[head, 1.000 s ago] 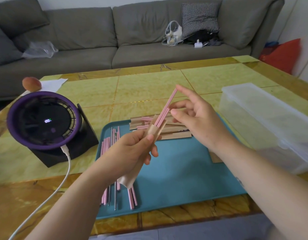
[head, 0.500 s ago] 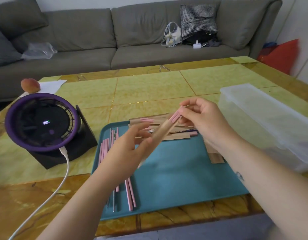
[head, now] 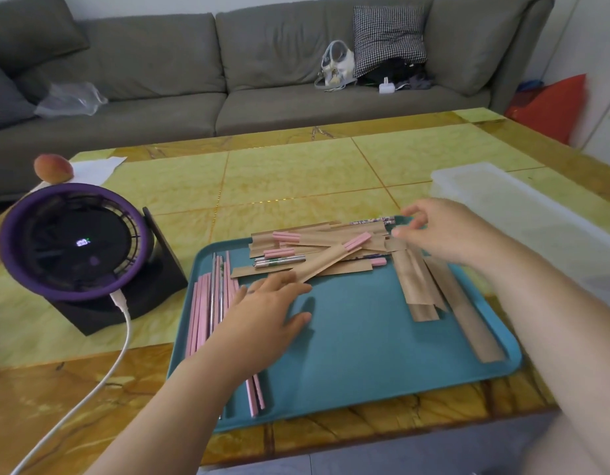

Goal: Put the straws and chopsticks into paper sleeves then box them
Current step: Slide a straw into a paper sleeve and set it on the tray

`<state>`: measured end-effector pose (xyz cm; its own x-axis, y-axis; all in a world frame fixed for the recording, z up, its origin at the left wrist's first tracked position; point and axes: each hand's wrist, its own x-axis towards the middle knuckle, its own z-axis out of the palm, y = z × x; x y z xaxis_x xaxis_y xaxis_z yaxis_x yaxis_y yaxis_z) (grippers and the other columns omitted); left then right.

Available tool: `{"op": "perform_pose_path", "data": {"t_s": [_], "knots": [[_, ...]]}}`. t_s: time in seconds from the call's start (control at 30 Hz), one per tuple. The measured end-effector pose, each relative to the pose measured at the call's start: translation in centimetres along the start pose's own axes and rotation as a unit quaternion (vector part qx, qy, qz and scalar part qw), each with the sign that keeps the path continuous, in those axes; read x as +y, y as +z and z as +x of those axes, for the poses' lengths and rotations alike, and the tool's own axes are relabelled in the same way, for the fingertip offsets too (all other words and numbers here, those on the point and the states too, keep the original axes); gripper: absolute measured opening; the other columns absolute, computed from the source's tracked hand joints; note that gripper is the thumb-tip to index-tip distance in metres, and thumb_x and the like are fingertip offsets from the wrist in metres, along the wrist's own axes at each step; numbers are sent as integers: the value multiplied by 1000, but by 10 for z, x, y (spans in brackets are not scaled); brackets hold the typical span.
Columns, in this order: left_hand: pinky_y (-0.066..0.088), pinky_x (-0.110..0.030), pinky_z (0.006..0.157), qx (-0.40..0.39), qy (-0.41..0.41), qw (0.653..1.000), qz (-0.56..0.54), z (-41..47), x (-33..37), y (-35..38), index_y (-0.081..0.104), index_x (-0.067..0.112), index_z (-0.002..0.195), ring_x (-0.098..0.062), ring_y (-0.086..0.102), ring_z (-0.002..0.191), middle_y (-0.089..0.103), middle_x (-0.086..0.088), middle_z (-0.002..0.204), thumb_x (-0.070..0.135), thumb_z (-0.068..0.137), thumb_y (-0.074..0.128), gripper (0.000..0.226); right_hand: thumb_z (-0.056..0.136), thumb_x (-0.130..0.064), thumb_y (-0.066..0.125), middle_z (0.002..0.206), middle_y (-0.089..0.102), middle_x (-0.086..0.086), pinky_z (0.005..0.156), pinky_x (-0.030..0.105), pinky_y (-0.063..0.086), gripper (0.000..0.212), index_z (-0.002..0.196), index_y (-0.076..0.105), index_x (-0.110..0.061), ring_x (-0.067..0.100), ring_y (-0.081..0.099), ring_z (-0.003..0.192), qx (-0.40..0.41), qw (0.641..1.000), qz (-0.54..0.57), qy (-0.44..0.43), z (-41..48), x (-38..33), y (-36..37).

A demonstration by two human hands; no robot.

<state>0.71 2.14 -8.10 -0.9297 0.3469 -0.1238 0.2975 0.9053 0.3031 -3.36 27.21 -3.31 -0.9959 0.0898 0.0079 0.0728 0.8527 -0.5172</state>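
Note:
A teal tray point(head: 365, 351) lies on the table. At its back is a pile of filled brown paper sleeves point(head: 307, 250) with pink straw ends showing; the newest sleeved straws point(head: 331, 258) lie slanted on top. Loose pink straws and metal chopsticks point(head: 207, 303) line the tray's left side. Empty paper sleeves point(head: 430, 286) lie at the right. My left hand point(head: 262, 317) hovers flat and open over the loose straws. My right hand point(head: 444, 231) hangs with loose fingers above the pile's right end, holding nothing. The translucent plastic box point(head: 523, 214) stands to the right.
A purple desk fan point(head: 74, 241) on a black stand sits left of the tray, its white cable point(head: 101, 378) trailing to the front edge. A peach point(head: 53, 168) and paper lie at the far left. A grey sofa stands behind the table.
The pink straws went fully into the sleeve, and both hands let it go onto the pile. My left hand dropped toward the loose straws; my right hand drew back right.

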Motion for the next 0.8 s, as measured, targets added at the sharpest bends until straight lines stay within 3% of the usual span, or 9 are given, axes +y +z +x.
{"op": "perform_pose_path", "data": {"t_s": [0.1,0.17,0.27,0.43,0.53,0.67,0.8], "knots": [[16,-44,117,1,0,1000,4,0,1,1,34,40,141,-13,25,140,22,16,153,44,95,44,47,82,-42,65,133,51,6,82,27,37,67,138,39,-17,22,50,117,-75,994,-76,31,-4,3,7],[16,-44,117,0,-2,1000,4,0,2,1,34,39,141,-13,26,139,22,16,153,44,95,45,48,79,-38,70,133,49,7,81,27,39,75,141,33,-16,23,50,115,-92,991,-97,22,-4,3,15],[14,-43,118,-5,-1,1000,4,-2,3,0,33,39,142,-12,20,141,20,16,154,43,95,45,48,77,-28,72,134,45,9,78,26,39,81,143,28,-17,23,50,111,-96,991,-96,16,-2,3,21],[14,-40,118,-15,7,1000,9,-3,5,-2,33,37,142,-12,14,143,14,15,156,42,96,45,48,73,-48,71,143,33,14,89,34,44,92,145,22,-18,30,48,120,-75,990,-112,41,0,8,28],[13,-38,118,-18,11,1000,10,-4,8,-2,32,37,143,-13,12,144,12,15,156,42,96,45,49,72,-42,74,144,35,14,90,34,44,96,147,19,-19,29,48,120,-82,990,-108,45,3,10,32],[11,-36,117,-19,17,1000,16,-6,9,-3,30,36,144,-12,10,145,10,16,157,42,96,45,51,79,-17,66,137,45,12,86,31,43,75,143,27,-13,28,49,118,-89,990,-107,36,5,10,26],[12,-33,116,-22,22,999,22,-6,10,-3,30,35,144,-10,9,144,8,16,157,41,96,45,51,87,-4,52,141,46,9,98,28,36,50,136,45,-10,26,44,128,-34,996,-69,34,7,13,17]]}}
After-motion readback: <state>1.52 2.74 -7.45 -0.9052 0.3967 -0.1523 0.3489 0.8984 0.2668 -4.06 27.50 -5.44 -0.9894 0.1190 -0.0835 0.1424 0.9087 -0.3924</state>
